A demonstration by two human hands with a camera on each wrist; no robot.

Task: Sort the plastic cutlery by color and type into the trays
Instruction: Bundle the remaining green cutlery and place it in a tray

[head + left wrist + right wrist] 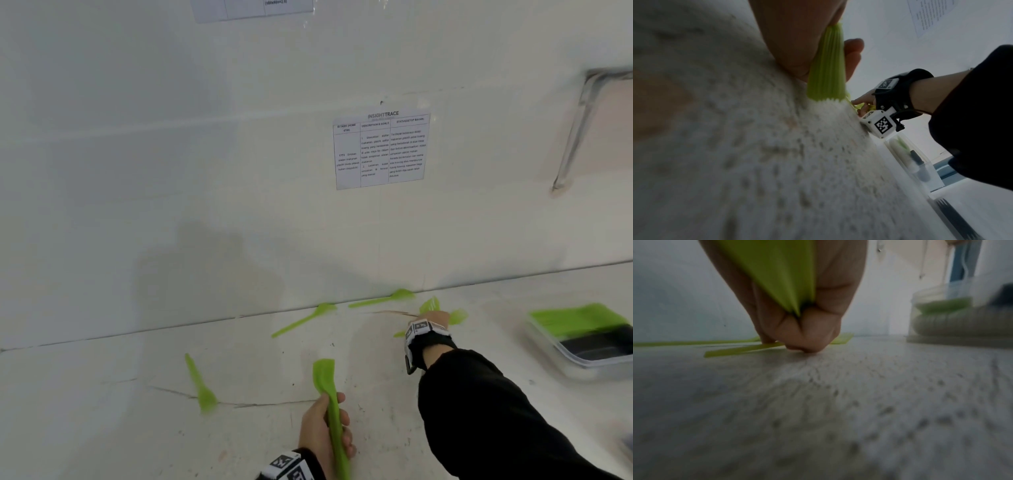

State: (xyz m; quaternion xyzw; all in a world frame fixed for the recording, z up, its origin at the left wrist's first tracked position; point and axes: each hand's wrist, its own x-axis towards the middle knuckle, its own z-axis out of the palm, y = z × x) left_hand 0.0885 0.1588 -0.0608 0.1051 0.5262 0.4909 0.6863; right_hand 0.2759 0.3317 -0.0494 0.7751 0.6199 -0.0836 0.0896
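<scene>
My left hand (323, 425) grips a stack of green plastic cutlery (328, 387) near the table's front edge; the left wrist view shows the stack's handle ends (826, 73) resting on the table. Far across the table, near the wall, my right hand (433, 319) holds a bunch of green forks (430, 304), seen as a green fan (777, 272) in the right wrist view. Its curled fingertips (803, 344) press down on another green piece (744, 350) lying flat. Loose green pieces lie at the left (202, 387), the middle (301, 320) and by the wall (380, 299).
A clear plastic tray (561, 356) at the right holds green cutlery (579, 320) at its far end and black cutlery nearer me. The white wall stands just behind the far pieces, with a printed sheet (380, 150) on it. A black fork (953, 217) lies low in the left wrist view.
</scene>
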